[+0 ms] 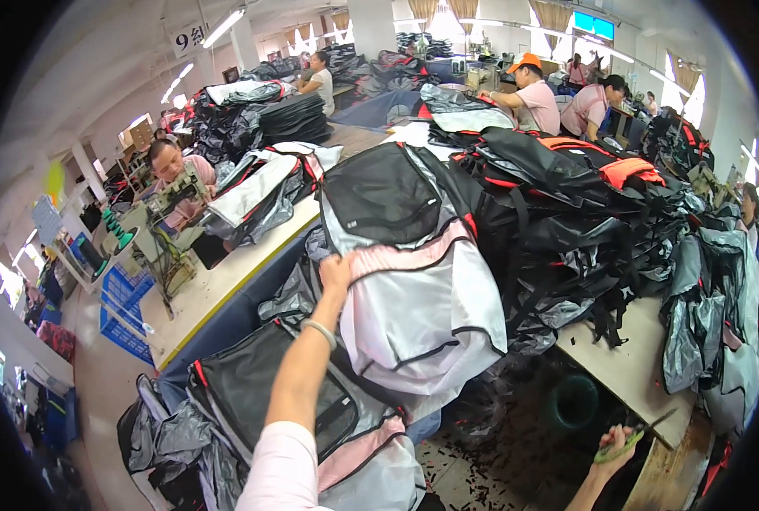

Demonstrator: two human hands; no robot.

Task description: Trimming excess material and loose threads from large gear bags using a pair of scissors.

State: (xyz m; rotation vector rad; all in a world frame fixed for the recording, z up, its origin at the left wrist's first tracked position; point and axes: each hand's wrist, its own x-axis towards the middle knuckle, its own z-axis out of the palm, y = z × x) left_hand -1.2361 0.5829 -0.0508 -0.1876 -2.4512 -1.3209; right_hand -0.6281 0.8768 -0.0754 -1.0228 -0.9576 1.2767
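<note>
We note left hand closed on the left edge of a grey-and-black bag, mid-view; right hand wraps a green-handled tool beside the table corner. Between: a gap down to scrap-strewn floor.

At the left, an industrial sewing machine stands on a pale worktable, near green thread cones and a blue plastic basket; a co-worker leans in behind it. At upper right, a person in pink wears an orange cap below a blue screen. A fluorescent tube hangs at upper left. Dark scraps litter the floor, bottom centre.
</note>
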